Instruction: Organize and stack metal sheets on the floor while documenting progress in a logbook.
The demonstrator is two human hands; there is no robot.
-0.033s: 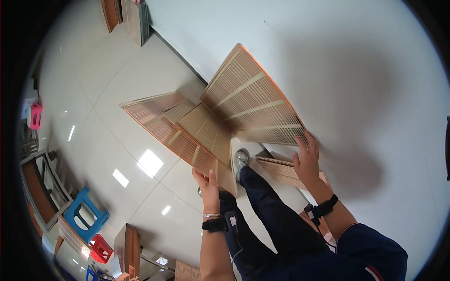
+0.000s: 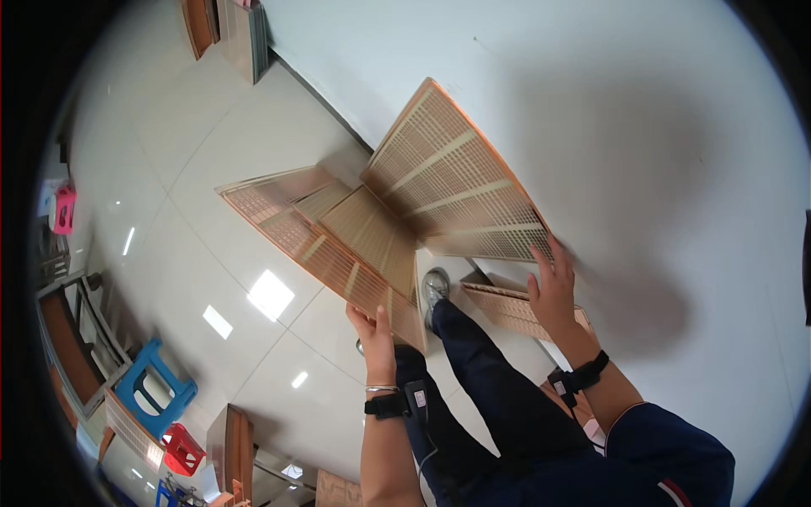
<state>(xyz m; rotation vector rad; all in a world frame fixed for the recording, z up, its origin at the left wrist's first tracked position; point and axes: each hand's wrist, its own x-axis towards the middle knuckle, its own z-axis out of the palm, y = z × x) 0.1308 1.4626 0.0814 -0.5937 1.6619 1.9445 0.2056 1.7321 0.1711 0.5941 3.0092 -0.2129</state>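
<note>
A thin copper-coloured panel with a pale grid and an orange edge [image 2: 338, 262] tilts to the left, in front of more such sheets. My left hand [image 2: 376, 342] grips its near lower edge, thumb on one side and fingers on the other. To the right, a similar gridded panel [image 2: 465, 173] stands tilted beside the white wall. At its near right corner is my right hand [image 2: 553, 287], fingers on both sides of the edge and thumb apart. Between the two, a smaller gridded sheet [image 2: 372, 232] slopes down; its lower part is partly hidden.
More panels [image 2: 507, 308] lean at the wall's foot beside my shoe [image 2: 435, 291]. A stack of boards [image 2: 245, 42] stands by the wall at the far left. On the tiled floor are a blue stool [image 2: 152, 384], a red stool [image 2: 182, 448] and a brown stack [image 2: 230, 448].
</note>
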